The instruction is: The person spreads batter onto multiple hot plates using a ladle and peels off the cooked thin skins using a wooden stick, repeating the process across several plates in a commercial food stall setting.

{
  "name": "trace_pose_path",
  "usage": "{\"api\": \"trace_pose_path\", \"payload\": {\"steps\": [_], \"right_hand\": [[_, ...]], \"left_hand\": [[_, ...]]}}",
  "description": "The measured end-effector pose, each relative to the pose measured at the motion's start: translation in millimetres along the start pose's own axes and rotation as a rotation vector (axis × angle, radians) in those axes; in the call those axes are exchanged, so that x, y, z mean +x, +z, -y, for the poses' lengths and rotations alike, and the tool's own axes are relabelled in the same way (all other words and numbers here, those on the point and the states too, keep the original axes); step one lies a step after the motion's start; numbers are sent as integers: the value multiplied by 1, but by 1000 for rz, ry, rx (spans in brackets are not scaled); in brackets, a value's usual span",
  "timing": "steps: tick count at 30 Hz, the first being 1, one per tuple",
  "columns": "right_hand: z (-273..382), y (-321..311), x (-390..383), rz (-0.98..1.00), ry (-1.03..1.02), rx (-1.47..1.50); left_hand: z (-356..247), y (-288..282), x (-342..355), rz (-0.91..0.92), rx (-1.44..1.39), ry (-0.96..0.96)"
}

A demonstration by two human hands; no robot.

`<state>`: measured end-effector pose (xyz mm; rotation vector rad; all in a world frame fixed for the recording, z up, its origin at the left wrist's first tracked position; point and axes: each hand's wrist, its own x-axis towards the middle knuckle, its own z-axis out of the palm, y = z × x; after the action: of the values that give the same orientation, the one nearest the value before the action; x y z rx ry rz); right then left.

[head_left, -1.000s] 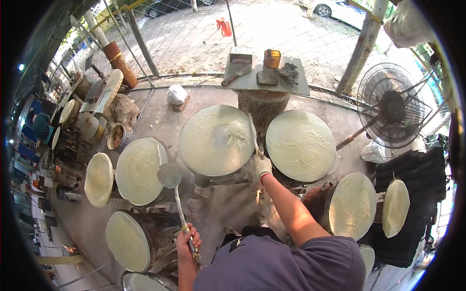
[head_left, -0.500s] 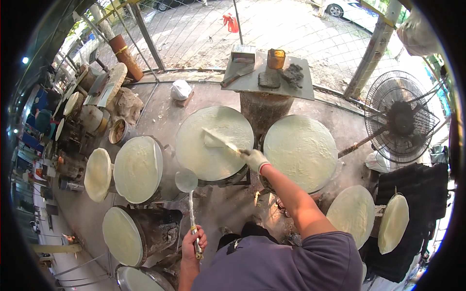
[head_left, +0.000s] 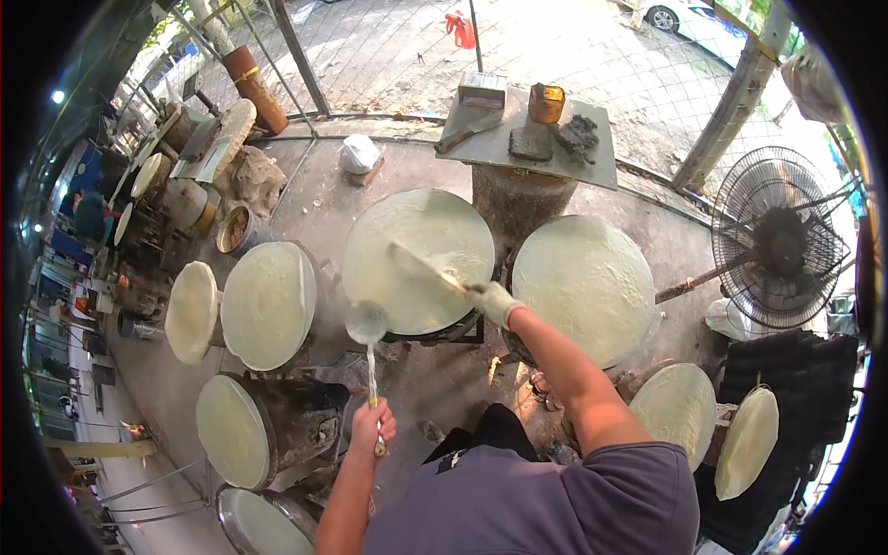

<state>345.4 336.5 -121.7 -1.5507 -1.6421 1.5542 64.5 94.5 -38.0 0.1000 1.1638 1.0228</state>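
Observation:
My right hand, in a light glove with a red cuff, grips a long flat spatula whose blade lies on the pale batter of the middle round griddle. My left hand is closed on the handle of a round metal ladle, held low at that griddle's front left. Another batter-coated griddle is at the right, behind my right forearm, and one is at the left.
More griddles ring me on both sides. A board on a drum bears a knife, box and orange container. A standing fan is at the right, a wire fence beyond, a bucket and white bag behind.
The spatula swung from the middle griddle's right edge leftward across the batter, and the heaped batter there now looks smoothed. My left hand with the ladle moved slightly right and up in the picture.

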Motion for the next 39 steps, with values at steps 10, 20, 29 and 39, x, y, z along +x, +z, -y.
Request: {"api": "trace_pose_path", "payload": {"steps": [10,20,29,39], "right_hand": [[-44,108,-97,-101,428,613],[-32,68,-83,-291,247,600],[-17,69,-56,-279,667,635],[95,316,-74,285,270,256]], "left_hand": [[24,81,76,-227,481,233],[-25,57,-21,250,-178,88],[-21,-18,-78,167,-523,61],[-5,-224,-214,-196,-750,464]]}}
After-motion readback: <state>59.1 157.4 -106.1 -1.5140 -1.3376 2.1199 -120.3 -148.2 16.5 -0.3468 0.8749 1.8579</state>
